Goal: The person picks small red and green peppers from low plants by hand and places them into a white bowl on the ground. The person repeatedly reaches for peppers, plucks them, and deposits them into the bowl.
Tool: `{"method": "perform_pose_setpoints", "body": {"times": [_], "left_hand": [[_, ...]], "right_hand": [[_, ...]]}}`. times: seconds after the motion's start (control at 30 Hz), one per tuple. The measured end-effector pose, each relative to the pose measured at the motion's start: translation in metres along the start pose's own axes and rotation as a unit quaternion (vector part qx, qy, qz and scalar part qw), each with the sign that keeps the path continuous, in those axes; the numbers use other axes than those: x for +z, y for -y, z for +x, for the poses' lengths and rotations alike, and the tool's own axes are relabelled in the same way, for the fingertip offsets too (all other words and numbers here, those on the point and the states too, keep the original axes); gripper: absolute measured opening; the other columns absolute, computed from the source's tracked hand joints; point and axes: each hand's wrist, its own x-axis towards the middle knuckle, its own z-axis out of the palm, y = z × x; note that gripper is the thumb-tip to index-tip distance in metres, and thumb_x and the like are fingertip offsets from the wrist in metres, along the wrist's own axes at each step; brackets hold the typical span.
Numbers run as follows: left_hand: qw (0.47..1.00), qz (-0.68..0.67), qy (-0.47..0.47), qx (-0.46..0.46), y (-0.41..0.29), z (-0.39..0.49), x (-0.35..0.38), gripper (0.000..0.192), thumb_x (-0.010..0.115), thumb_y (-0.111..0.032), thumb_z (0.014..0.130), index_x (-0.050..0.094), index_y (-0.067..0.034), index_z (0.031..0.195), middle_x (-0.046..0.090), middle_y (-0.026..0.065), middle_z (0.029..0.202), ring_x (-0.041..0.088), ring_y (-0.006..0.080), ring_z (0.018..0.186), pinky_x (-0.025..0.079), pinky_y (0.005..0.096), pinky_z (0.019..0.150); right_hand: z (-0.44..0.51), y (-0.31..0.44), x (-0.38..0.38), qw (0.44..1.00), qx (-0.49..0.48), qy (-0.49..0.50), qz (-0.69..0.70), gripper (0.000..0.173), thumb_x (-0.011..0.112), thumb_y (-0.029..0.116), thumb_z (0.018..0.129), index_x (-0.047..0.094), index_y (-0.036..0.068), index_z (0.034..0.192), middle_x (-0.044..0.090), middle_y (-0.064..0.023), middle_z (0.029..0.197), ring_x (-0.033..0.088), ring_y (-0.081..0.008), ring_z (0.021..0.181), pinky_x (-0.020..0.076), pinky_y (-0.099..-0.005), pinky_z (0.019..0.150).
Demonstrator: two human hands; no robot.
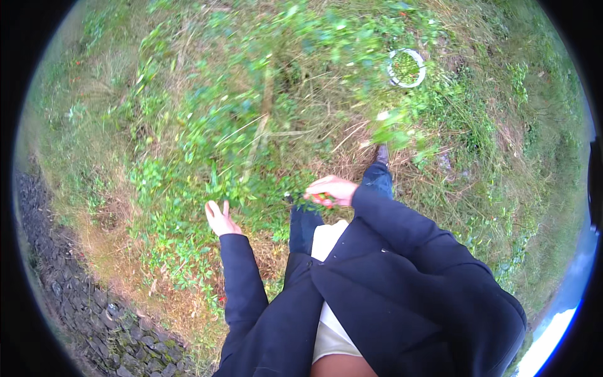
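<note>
My right hand point(332, 189) is curled around several small red and green peppers point(325, 200), in front of my open jacket. My left hand point(220, 217) reaches among low leafy green plants point(188, 235), its fingers apart and nothing seen in it. Leaves lie around and beyond its fingertips; whether it touches them I cannot tell. Farther off at the upper right, a round white bucket point(422, 75) stands on the ground with many small green and a few red peppers in it.
A wooden stake point(267, 94) rises among blurred plants ahead of me. Dry grass point(348, 162) lies around my shoe point(382, 154). At the lower left there is a surface of dark stones point(94, 320). Leafy stems point(398, 129) stand between me and the bucket.
</note>
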Motion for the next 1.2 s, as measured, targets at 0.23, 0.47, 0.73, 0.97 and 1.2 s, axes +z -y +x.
{"method": "perform_pose_setpoints", "body": {"times": [0.23,0.47,0.73,0.97,1.2], "left_hand": [[0.976,0.203,0.058,0.056,0.12,-0.15,0.145,0.054,0.056,-0.001,0.084,0.036,-0.005,0.135,0.042,0.0157,0.131,0.041,0.0256,0.121,0.035,0.0365,0.1],[0.948,0.272,0.153,-0.062,0.242,-0.192,0.229,0.038,0.055,0.001,0.085,0.048,0.0,0.123,0.054,0.0069,0.117,0.052,0.0166,0.105,0.041,0.0288,0.093],[0.937,0.33,0.073,-0.085,0.285,-0.23,0.257,0.034,0.056,0.001,0.085,0.051,0.001,0.119,0.057,0.0075,0.114,0.054,0.0155,0.102,0.041,0.0283,0.092],[0.927,0.358,0.038,-0.107,0.304,-0.233,0.276,0.032,0.053,0.002,0.084,0.051,0.002,0.116,0.057,0.0081,0.111,0.055,0.0155,0.099,0.042,0.0276,0.088],[0.923,0.358,0.09,-0.112,0.33,-0.209,0.246,0.039,0.056,-0.002,0.085,0.046,0.002,0.123,0.056,0.0108,0.113,0.057,0.0232,0.1,0.046,0.0338,0.089]], "right_hand": [[-0.167,0.026,-0.287,0.906,-0.076,-0.332,0.251,0.02,0.054,0.025,0.088,0.058,0.007,0.094,0.059,-0.0042,0.07,0.045,-0.0078,0.043,0.032,-0.0193,0.033],[-0.166,0.104,-0.529,0.834,-0.219,-0.399,0.31,0.018,0.053,0.024,0.087,0.055,0.007,0.087,0.057,-0.0058,0.067,0.052,-0.0138,0.047,0.04,-0.022,0.034],[-0.084,0.208,-0.682,0.793,-0.347,-0.335,0.373,0.056,0.06,0.039,0.084,0.037,0.003,0.12,0.033,-0.0217,0.13,0.036,-0.0404,0.118,0.0389,-0.0599,0.091],[-0.044,0.157,-0.782,0.687,-0.319,-0.589,0.283,0.051,0.062,0.031,0.081,0.052,-0.011,0.108,0.06,-0.0223,0.096,0.063,-0.0311,0.085,0.0529,-0.0398,0.072],[0.006,0.121,-0.831,0.801,-0.193,-0.532,0.196,0.015,0.065,0.014,0.079,0.056,0.001,0.078,0.05,-0.0028,0.059,0.043,-0.0128,0.043,0.0273,-0.0294,0.038]]}}
